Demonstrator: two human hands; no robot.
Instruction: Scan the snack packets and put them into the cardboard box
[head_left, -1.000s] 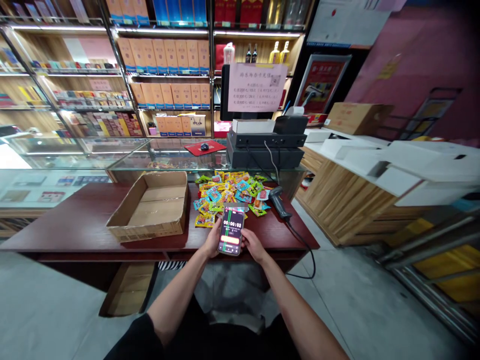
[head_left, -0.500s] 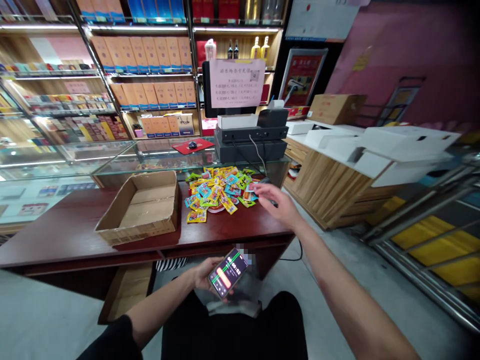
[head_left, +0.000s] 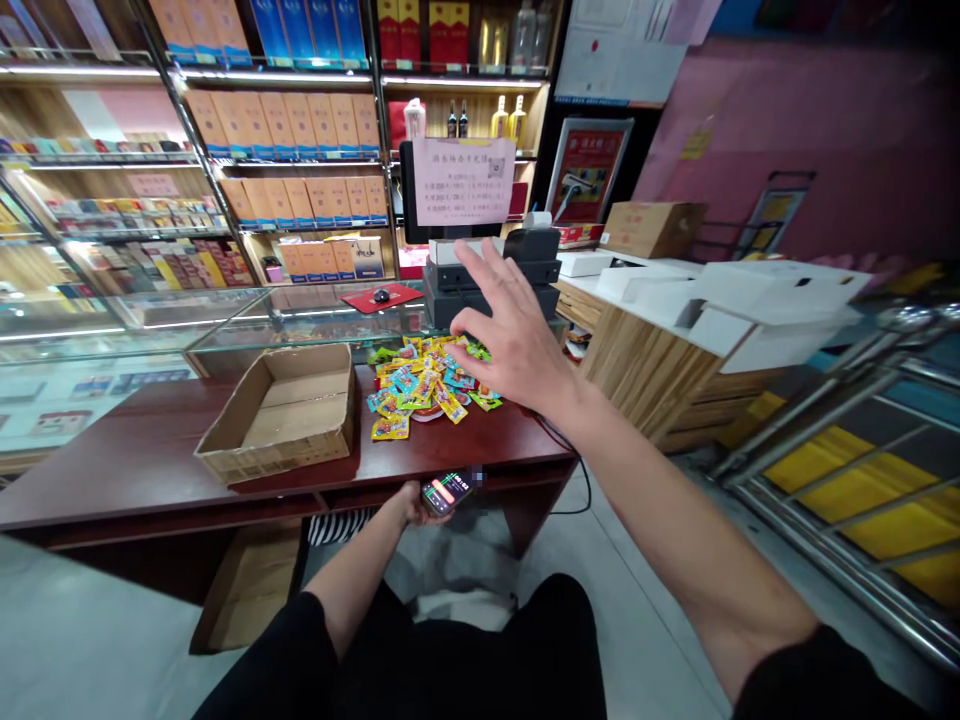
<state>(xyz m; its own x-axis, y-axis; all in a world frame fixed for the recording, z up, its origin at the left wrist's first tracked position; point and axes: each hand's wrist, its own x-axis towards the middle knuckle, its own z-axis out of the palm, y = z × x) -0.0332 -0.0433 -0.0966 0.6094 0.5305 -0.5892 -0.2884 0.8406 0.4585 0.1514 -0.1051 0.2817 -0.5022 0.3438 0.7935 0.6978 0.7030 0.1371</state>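
Swung up and inward from the right edge of the candy-bright packets point(head_left: 420, 385) half a second ago, a right hand point(head_left: 517, 345) now rises before them, while the left hand point(head_left: 420, 503) has lifted a phone point(head_left: 448, 492) to the desk's front edge. Lit shelving point(head_left: 480, 108) stocked with boxes and bottles spans the background. The dark red desk point(head_left: 127, 460) stretches across the foreground, bearing an open cardboard box point(head_left: 281, 455) at left and, just beside it, the loose heap of yellow, blue and green packets. Behind the raised hand stands a black register unit point(head_left: 450, 285). The right hand's fingers are spread wide, thumb apart, grasping nothing visible. The left hand's fingers, partly hidden, close around the phone, its screen glowing toward the wearer.
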